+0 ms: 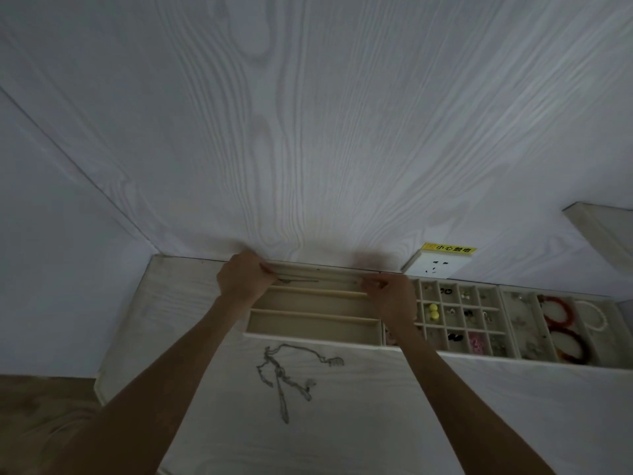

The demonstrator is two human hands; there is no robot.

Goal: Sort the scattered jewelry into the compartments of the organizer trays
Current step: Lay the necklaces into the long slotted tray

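The left hand [241,275] covers the left end of the slotted tray [308,320]; its fingers curl out of sight over the far rim. The right hand [394,298] hides that tray's right end. In the grid tray [459,320] the small pieces are too dim to identify. The counter [479,406] is cut off below.

I see a white wood-grain table [445,423] filling the lower half of the frame, its far edge against the wall. On it, at lower centre, lies a tangle of thin chain necklaces [284,375]. Along the far edge stand three beige trays: a long-slot tray [313,329] at centre, a small-grid tray [457,315] to its right, and a bracelet tray [534,323] at far right.
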